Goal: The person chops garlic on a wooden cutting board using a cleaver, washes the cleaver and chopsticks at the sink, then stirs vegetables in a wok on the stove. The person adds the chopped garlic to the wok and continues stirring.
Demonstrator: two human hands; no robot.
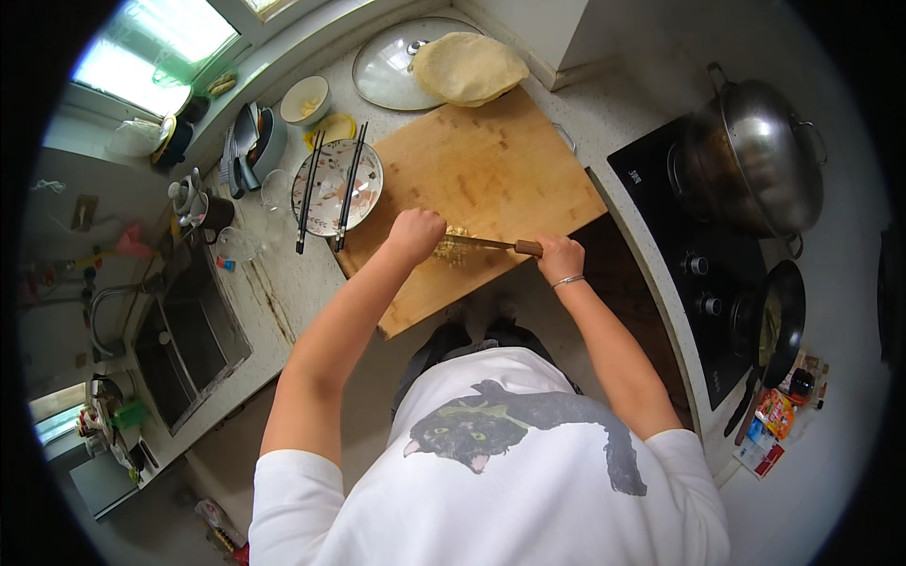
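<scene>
My right hand (561, 257), with a bracelet at the wrist, is closed around the wooden handle of a kitchen knife (488, 243). At the blade's other end, my left hand (419, 232) is curled into a fist on the blade; its fingertips are hidden. The blade lies across finely chopped pale bits (453, 256), possibly garlic. Under them is a large wooden cutting board (495, 163), set at an angle with its near corner jutting past the counter. Left of the board, a patterned bowl (328, 187) has two pairs of black chopsticks (350, 191) across its rim.
A stack of flatbreads (471, 71) overlaps a glass lid (382, 67) behind the board. A white bowl (294, 102) holds pale pieces. On the right, a cooktop (651, 184) carries a large steel pot (771, 156) and a frying pan (789, 318). A sink (191, 339) lies left.
</scene>
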